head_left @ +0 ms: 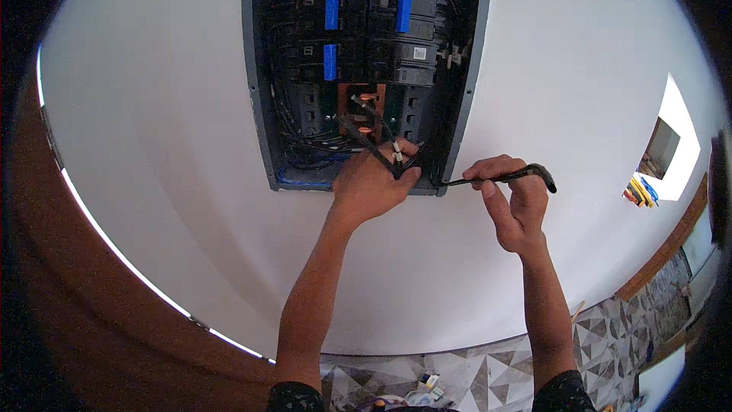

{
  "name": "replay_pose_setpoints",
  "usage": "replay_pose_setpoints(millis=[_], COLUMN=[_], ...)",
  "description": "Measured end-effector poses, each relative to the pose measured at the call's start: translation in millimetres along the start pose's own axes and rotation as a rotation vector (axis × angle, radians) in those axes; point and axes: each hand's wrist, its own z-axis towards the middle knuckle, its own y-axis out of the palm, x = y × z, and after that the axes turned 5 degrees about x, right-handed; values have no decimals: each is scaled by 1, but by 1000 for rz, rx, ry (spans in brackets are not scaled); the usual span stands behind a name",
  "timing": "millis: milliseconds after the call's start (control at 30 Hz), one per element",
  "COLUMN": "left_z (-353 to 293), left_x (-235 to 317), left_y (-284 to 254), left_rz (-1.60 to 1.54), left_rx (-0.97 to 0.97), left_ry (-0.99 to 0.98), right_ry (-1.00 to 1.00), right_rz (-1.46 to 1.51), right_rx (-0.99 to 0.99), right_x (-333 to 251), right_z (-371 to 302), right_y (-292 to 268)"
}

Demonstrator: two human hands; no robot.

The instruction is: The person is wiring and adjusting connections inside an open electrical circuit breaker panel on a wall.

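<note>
A grey-framed electrical panel is set in a white wall, with rows of black breakers and blue clips inside. At its lower part my left hand is closed around thick black cables below the copper bars. Its fingertips are partly hidden among the wires. Outside the panel's lower right corner, my right hand pinches another black cable. That cable runs out of the panel, and its thick, bent end points right, past the fingers.
Thin black wires crowd the panel's left side, and blue wires lie along its bottom. To the right is a wall opening with yellow and blue items on its ledge. Small items lie on the patterned floor.
</note>
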Motion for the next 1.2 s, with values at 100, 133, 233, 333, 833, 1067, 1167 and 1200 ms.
replay_pose_setpoints(millis=[100, 133, 233, 333, 833, 1067, 1167, 1200], left_z=[-5, -5, -3, 0, 9, 7, 8, 9], left_x=[5, 0, -19, -18, -6, -2, 2, 1], left_y=[-8, -11, -13, -2, 2, -2, 1, 3], left_rz=[59, 61, -101, -150, -12, -37, -1, 20], left_rx=[-83, -83, -151, -99, -59, -83, -81, -72], left_ry=[74, 74, 216, 182, -47, -16, -66, -83], right_ry=[-11, -11, -36, -67, 11, 76, 53, 50], right_rz=[-12, -11, 3, -82, 34, 170, 82, 39], right_rx=[5, 6, -4, -98, 3, 58, 17, -12], right_x=[-2, -2, -4, -5, -7, 2, 3, 2], right_z=[2, 3, 7, 9, -1, -16, -18, -18], right_y=[0, 0, -1, -5, 6, 18, 17, 17])
